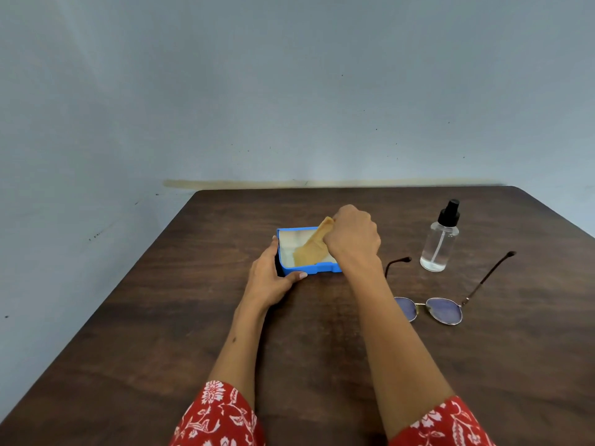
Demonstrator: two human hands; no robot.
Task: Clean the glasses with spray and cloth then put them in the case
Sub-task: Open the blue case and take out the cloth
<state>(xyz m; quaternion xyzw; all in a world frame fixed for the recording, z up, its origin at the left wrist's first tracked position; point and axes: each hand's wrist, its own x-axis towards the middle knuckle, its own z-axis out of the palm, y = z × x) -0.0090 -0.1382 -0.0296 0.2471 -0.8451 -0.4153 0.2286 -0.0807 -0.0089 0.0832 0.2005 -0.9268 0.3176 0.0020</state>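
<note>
Two red floral sleeves (219, 416) enter at the near edge of the dark wooden table (161, 333). The glasses (431, 309) lie open to the right, temples spread. The left hand (269, 278) grips the open blue case (310, 268) at its left end. The right hand (352, 235), closed, pinches a yellow cloth (310, 249) whose lower end lies inside the case. The spray bottle (439, 239) stands upright beyond the glasses.

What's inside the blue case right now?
A tan cleaning cloth lies partly in the open blue case, pinched at its top by the right hand. The pale lining shows around it. The case's right end is hidden behind that hand.
</note>
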